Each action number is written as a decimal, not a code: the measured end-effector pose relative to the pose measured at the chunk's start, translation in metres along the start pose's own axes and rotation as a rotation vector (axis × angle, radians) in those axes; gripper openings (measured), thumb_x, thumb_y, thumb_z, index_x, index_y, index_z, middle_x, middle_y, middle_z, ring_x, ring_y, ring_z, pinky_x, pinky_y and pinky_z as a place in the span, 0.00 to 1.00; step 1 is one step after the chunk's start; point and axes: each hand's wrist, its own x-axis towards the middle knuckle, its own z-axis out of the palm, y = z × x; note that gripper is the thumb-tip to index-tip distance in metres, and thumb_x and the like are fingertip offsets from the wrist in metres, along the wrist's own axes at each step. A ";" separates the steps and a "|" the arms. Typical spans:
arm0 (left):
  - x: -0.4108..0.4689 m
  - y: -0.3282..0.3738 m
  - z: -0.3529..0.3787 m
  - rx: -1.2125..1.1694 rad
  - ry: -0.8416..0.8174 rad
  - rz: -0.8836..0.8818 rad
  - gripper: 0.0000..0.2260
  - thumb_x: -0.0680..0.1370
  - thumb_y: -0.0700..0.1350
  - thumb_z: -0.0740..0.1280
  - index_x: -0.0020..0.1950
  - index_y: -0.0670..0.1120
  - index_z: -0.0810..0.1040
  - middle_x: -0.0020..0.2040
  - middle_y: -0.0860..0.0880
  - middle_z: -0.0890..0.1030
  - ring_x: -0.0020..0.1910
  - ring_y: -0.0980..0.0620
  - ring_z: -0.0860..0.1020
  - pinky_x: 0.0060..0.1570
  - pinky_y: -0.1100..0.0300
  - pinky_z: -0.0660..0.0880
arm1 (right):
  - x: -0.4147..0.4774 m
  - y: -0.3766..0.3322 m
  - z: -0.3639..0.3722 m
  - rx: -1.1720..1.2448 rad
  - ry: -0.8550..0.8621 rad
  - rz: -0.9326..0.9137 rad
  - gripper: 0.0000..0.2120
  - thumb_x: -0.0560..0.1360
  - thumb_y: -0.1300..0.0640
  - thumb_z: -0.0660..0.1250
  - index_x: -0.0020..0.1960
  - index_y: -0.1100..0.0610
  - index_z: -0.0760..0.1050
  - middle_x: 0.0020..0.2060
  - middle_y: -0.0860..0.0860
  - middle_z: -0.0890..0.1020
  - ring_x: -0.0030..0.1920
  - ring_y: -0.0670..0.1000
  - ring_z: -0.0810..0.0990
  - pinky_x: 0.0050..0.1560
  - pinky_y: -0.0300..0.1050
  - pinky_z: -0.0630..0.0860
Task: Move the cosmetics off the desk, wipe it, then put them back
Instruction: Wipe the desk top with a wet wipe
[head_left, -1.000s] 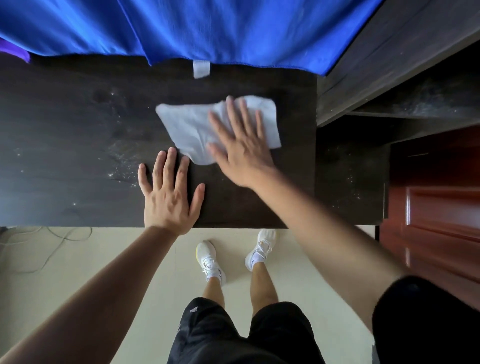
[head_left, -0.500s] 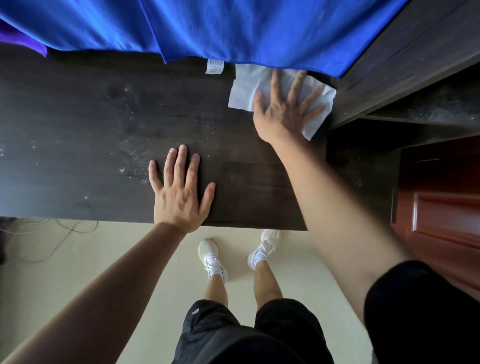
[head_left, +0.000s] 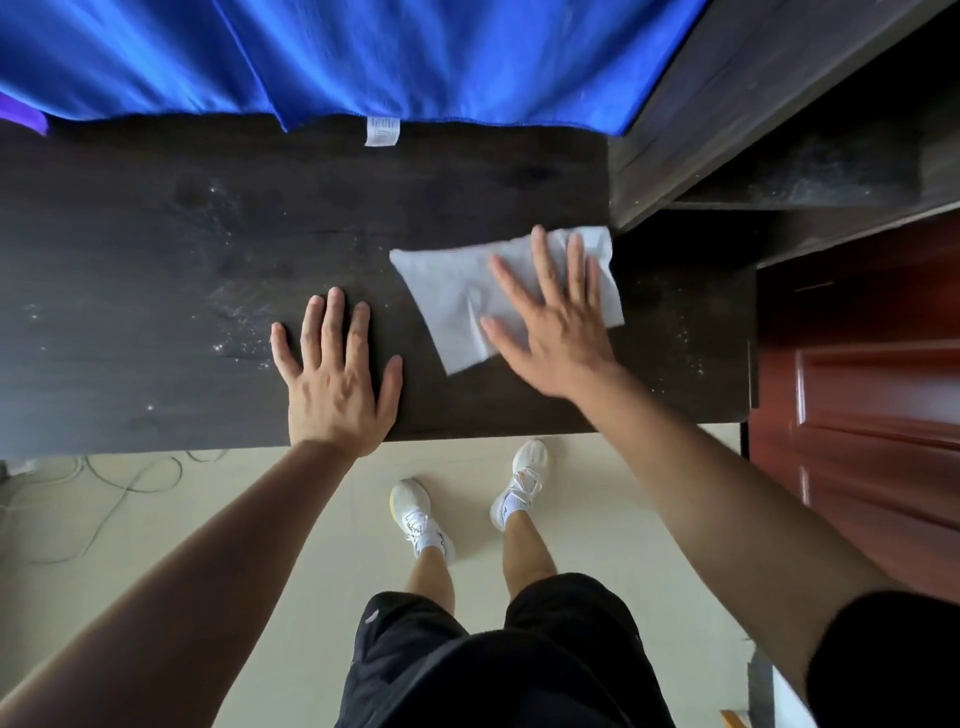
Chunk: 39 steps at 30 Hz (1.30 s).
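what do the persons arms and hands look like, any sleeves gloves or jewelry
Both hands are bare: the left hand and the right hand wear no gloves, and no rings, watch or bracelet show. The forearms are uncovered. Only at the right upper arm does a short black sleeve show, at the frame's lower right corner. No left sleeve is in view.

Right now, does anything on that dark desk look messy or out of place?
Yes. Pale specks and smears, like spilled powder or dust, dot the desk left of the left hand and near its right edge. The right hand presses a white wipe flat elsewhere, so those patches look unwiped.
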 end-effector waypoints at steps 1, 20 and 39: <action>0.000 0.000 0.000 -0.005 0.007 0.003 0.30 0.80 0.59 0.55 0.77 0.43 0.61 0.79 0.42 0.58 0.79 0.41 0.54 0.74 0.34 0.46 | 0.019 0.001 -0.004 0.017 -0.002 0.051 0.33 0.79 0.30 0.45 0.81 0.39 0.44 0.82 0.56 0.42 0.79 0.69 0.39 0.76 0.70 0.44; -0.007 -0.031 -0.022 -0.042 0.045 -0.025 0.29 0.82 0.60 0.48 0.80 0.49 0.57 0.81 0.42 0.50 0.80 0.41 0.48 0.73 0.32 0.42 | -0.104 -0.050 0.040 0.035 0.043 0.202 0.34 0.80 0.29 0.43 0.81 0.40 0.42 0.82 0.56 0.41 0.78 0.72 0.39 0.71 0.79 0.45; -0.003 -0.154 -0.014 -0.092 0.146 -0.238 0.27 0.82 0.60 0.52 0.75 0.46 0.65 0.79 0.44 0.61 0.79 0.42 0.55 0.73 0.33 0.48 | 0.149 -0.177 -0.011 0.017 -0.055 0.110 0.37 0.74 0.24 0.35 0.79 0.36 0.37 0.81 0.52 0.38 0.79 0.68 0.41 0.73 0.76 0.38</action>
